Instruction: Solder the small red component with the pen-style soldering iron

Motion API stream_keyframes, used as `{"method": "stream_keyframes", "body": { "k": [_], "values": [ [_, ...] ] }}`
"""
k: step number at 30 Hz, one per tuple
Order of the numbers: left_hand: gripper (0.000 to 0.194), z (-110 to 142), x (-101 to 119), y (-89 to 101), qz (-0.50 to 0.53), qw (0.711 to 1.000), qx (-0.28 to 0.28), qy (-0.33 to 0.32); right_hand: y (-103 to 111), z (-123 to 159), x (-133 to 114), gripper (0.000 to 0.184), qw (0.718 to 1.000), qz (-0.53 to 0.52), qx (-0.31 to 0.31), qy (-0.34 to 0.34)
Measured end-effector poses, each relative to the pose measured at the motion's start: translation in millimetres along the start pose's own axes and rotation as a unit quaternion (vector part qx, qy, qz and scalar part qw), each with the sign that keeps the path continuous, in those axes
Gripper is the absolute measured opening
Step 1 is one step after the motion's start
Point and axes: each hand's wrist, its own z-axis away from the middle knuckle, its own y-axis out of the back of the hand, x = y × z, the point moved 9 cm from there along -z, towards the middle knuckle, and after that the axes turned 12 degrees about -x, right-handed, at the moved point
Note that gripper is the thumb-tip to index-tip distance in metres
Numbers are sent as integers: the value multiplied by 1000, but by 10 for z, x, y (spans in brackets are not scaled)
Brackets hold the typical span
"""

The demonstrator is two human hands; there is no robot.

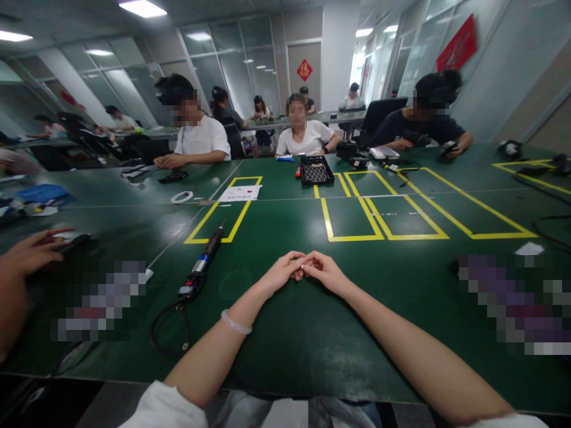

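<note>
Above the green table (285, 351), my left hand (284, 270) and my right hand (325, 272) meet in front of me. Their fingers are curled, closed and overlapping, and no held object shows between them. A tiny pale spot, perhaps a nail or a ring, is visible where the fingertips touch. A pale bangle (236, 323) circles my left forearm. To the left of my left hand lies an electric screwdriver (201, 264), its bit pointing away from me and its black cable (154, 327) looping toward the near edge.
Yellow tape outlines (355, 239) mark the table, with a paper sheet (241, 193) over one. Farther back stand a black tray (316, 171) of small parts and a white tape roll (182, 197). Another person's hand (33, 252) reaches in at left. Blurred-out items (513, 297) lie at right.
</note>
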Motion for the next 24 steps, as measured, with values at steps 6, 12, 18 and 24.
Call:
{"method": "stream_keyframes", "body": {
  "k": [6,12,18,24],
  "values": [
    [39,11,-61,59,24,999,26,4,108,17,71,29,998,49,48,-15],
    [29,49,152,51,-61,995,22,-81,162,19,69,25,996,59,65,-21],
    [20,89,235,68,-131,986,51,-94,171,5,106,28,997,51,59,-23],
    [29,203,364,146,-214,971,72,-83,162,4,138,28,996,69,46,-35]
  ]
}}
